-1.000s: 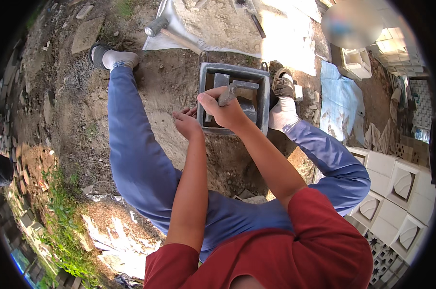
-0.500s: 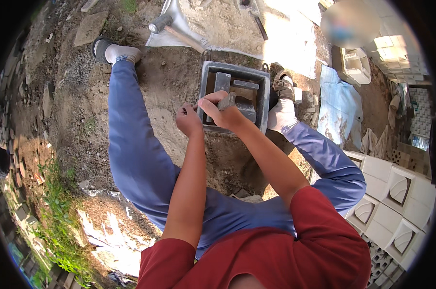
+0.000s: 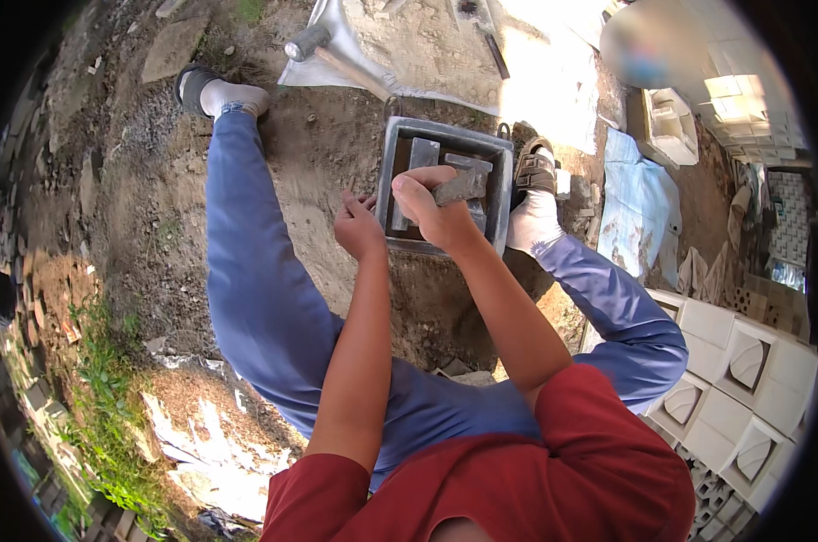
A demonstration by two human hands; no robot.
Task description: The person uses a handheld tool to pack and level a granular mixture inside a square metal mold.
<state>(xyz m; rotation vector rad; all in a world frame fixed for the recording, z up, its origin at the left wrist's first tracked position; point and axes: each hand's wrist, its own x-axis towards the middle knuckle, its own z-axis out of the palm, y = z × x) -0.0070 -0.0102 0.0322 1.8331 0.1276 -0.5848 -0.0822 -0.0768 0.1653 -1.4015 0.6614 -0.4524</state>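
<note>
Right fingers (image 3: pixel 430 176) clasp a grey piece (image 3: pixel 463 187), long axis rightward; left fingers' (image 3: pixel 348 207) state unclear.

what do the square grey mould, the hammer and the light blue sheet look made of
Square grey mould: probably metal, dull finish, judging by its stiff, straight grey walls; hard plastic is possible.
Hammer: the handle looks like wood, pale tan and matt; the grey head seems metal, though rubber can't be ruled out.
Light blue sheet: thin plastic or cloth, wrinkled, with brown stains.
</note>
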